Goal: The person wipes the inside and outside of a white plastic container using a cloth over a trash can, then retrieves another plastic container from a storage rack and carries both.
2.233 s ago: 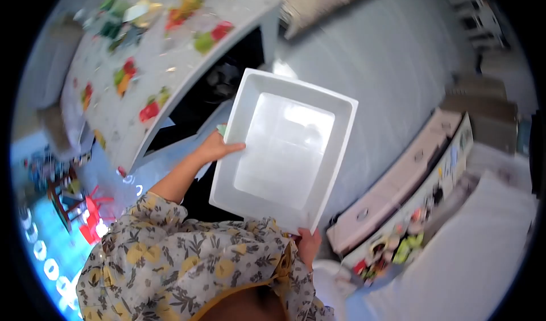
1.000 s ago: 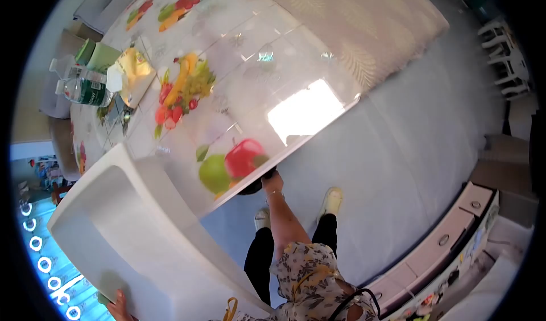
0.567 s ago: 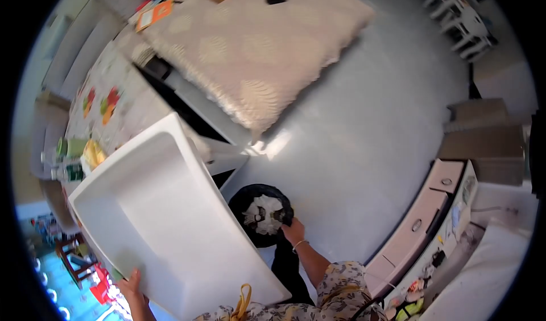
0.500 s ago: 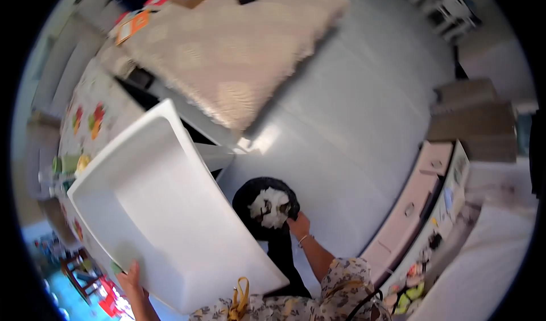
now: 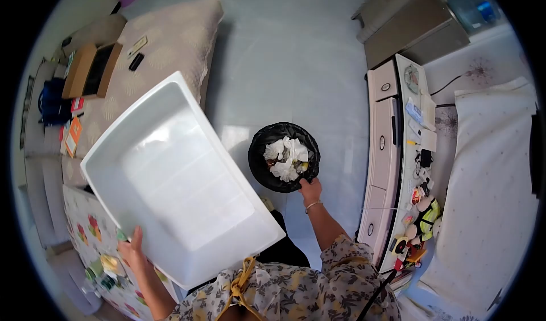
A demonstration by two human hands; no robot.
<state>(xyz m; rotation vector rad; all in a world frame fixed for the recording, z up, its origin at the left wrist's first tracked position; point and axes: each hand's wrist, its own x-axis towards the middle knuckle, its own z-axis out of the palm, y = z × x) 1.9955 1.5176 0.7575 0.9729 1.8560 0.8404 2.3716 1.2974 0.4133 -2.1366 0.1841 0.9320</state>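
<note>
A large white plastic tub (image 5: 176,167) is tilted at my left side, its open inside facing up at me and holding nothing. My left hand (image 5: 133,250) is closed on its near left rim, thumb over the edge. A bit of something green (image 5: 121,235) shows by that hand; I cannot make out what it is. My right hand (image 5: 310,190) is closed on the near rim of a round trash bin (image 5: 256,170) lined with a black bag. Crumpled white tissues (image 5: 287,159) and other scraps lie inside the bin.
On the left are a cloth-covered table (image 5: 170,31) with an open cardboard box (image 5: 91,70), and a flowered tablecloth (image 5: 85,207). A long drawer cabinet (image 5: 381,150) lines the right, with several small items on top. Tiled floor (image 5: 284,65) stretches ahead between them.
My view has turned, so the drawer cabinet shows more fully and the covered table sits further left. Both hands keep their holds on the tub and the trash bin.
</note>
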